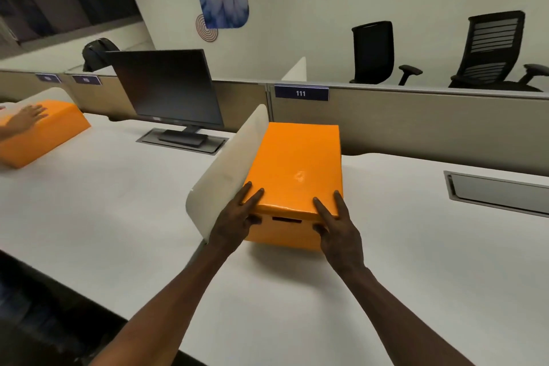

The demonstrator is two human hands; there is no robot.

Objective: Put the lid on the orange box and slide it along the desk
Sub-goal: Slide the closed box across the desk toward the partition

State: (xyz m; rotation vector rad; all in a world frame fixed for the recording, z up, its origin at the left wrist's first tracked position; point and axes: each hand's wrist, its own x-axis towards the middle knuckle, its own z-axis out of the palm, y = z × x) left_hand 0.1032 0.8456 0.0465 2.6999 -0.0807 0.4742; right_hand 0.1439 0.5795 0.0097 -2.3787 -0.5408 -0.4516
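Orange box (285,230) sits on the white desk (401,261) straight ahead of the person, its left side close against the pale curved divider (225,169), whether touching cannot be told. The lid (294,166) is already on top and looks seated along the near edge, with a dark slot visible in the front wall below it. The box's long axis runs away from the person toward the beige partition (430,125) at the back, so only the short near end faces the hands.

Left hand (237,217) wraps the near left corner, fingers (252,197) lying on the lid and thumb on the front wall. Right hand (335,226) mirrors it at the near right corner, fingers on the lid edge. Both are clamped on the box, set apart by its width, and about equally near to it.

Judging from this, the lidding step is done and the slide remains. With the divider hard on the left, the free paths appear to be forward along the long axis or rightward over open desk.

Farther left stand a dark monitor (166,89) and a second orange box (44,131) with someone else's hand (28,119) on it
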